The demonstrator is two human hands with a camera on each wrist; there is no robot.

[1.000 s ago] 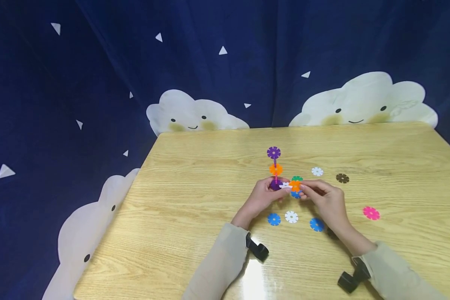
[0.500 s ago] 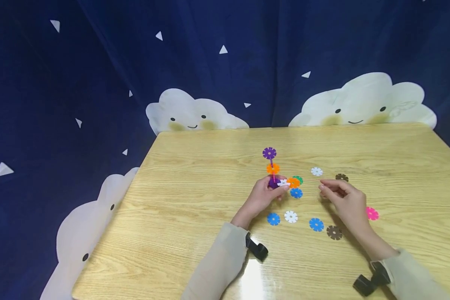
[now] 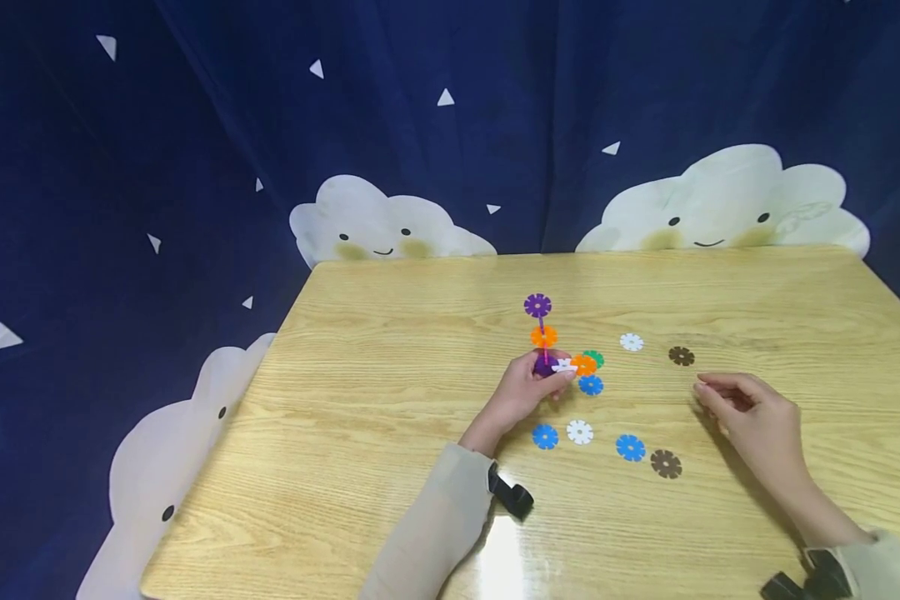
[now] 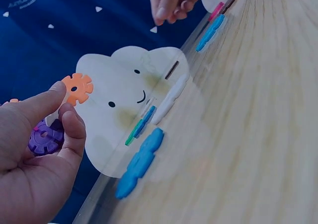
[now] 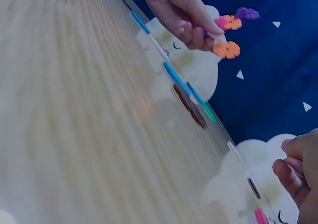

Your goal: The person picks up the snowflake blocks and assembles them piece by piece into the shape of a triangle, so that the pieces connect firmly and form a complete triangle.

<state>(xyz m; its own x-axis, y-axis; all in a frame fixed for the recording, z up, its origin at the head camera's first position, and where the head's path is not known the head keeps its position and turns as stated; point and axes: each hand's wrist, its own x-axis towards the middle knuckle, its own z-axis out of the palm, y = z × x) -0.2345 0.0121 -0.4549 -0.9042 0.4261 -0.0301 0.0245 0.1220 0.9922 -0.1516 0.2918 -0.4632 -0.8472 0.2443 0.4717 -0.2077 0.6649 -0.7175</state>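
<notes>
Pinching a linked disc chain [image 3: 550, 337] above the tabletop [image 3: 390, 333], the left hand [image 3: 520, 392] could pop it apart by squeezing unevenly; the right hand [image 3: 761, 425] (loosely curled, seemingly empty) hovers near the farther brown disc [image 3: 675, 357].

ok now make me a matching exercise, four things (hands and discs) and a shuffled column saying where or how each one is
Column one:
1. left hand
2. right hand
3. green notched plastic disc
4. loose pink notched plastic disc

Column two:
a. partly hidden by an orange notched plastic disc in the head view
b. holding the linked chain of notched plastic discs
c. out of sight in the head view, showing in both wrist views
d. raised over the wood-grain table, apart from the chain

Pairs: 1-b, 2-d, 3-a, 4-c
</notes>
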